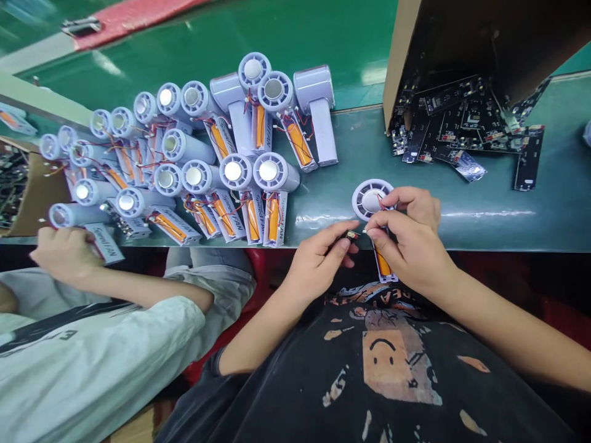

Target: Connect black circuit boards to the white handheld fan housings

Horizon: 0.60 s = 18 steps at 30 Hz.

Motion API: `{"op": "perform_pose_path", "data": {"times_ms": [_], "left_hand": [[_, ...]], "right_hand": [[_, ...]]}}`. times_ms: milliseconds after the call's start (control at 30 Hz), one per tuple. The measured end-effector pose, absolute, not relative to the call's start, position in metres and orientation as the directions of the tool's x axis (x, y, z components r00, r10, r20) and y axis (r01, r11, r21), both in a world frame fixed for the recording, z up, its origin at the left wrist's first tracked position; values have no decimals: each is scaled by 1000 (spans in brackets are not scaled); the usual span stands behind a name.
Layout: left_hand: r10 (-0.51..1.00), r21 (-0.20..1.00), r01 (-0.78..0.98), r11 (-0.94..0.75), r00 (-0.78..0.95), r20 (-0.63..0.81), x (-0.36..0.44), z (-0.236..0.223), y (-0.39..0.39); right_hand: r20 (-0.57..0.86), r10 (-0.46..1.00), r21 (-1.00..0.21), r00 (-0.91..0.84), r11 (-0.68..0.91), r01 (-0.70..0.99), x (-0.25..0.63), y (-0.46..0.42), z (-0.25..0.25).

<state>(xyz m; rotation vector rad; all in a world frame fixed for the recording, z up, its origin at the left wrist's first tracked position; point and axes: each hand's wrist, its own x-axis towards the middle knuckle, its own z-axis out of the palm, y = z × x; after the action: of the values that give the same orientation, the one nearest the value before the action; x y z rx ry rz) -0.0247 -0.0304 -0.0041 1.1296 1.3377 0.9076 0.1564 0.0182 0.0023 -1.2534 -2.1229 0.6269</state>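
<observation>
My left hand (318,258) pinches a small dark circuit board (351,235), most of which is hidden by the fingers. Just right of it, my right hand (410,237) grips a thin wire with a small white plug (365,231) showing at the fingertips. The plug and the board are close together but look apart. Under my right hand lies a lilac handheld fan (361,198), its round head on the bench and its handle over the front edge. An orange battery (383,263) shows in the fan's opened handle, partly covered by my hand.
Several similar lilac fans (196,175) with exposed batteries and loose wires crowd the bench (341,154) at left. A tipped cardboard box (401,55) spills black circuit boards (471,120) at right. A co-worker's hand (67,255) rests by a fan at far left, near another cardboard box (44,191).
</observation>
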Motion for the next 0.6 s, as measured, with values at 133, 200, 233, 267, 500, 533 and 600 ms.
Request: {"op": "perform_pose_path", "data": {"times_ms": [133, 200, 233, 267, 500, 533, 600], "left_hand": [[964, 947, 202, 251, 38, -264, -19, 1, -28], [972, 945, 240, 223, 19, -234, -17, 3, -27], [978, 942, 270, 197, 11, -208, -17, 4, -26], [984, 938, 304, 170, 3, -179, -17, 4, -26], [999, 831, 555, -25, 32, 8, -18, 8, -24], [998, 809, 585, -58, 49, 36, -18, 9, -24], [994, 776, 621, -106, 79, 73, -18, 10, -24]], "right_hand": [[276, 883, -581, -380, 468, 666, 154, 15, 5], [300, 870, -531, -391, 493, 690, 153, 14, 5], [314, 863, -509, -396, 505, 697, 153, 14, 5], [326, 856, -491, -401, 516, 702, 153, 13, 4], [369, 832, -415, -415, 547, 727, 152, 10, -2], [379, 828, -405, -414, 551, 730, 151, 9, -3], [405, 817, -380, -411, 559, 737, 151, 7, -4]]}}
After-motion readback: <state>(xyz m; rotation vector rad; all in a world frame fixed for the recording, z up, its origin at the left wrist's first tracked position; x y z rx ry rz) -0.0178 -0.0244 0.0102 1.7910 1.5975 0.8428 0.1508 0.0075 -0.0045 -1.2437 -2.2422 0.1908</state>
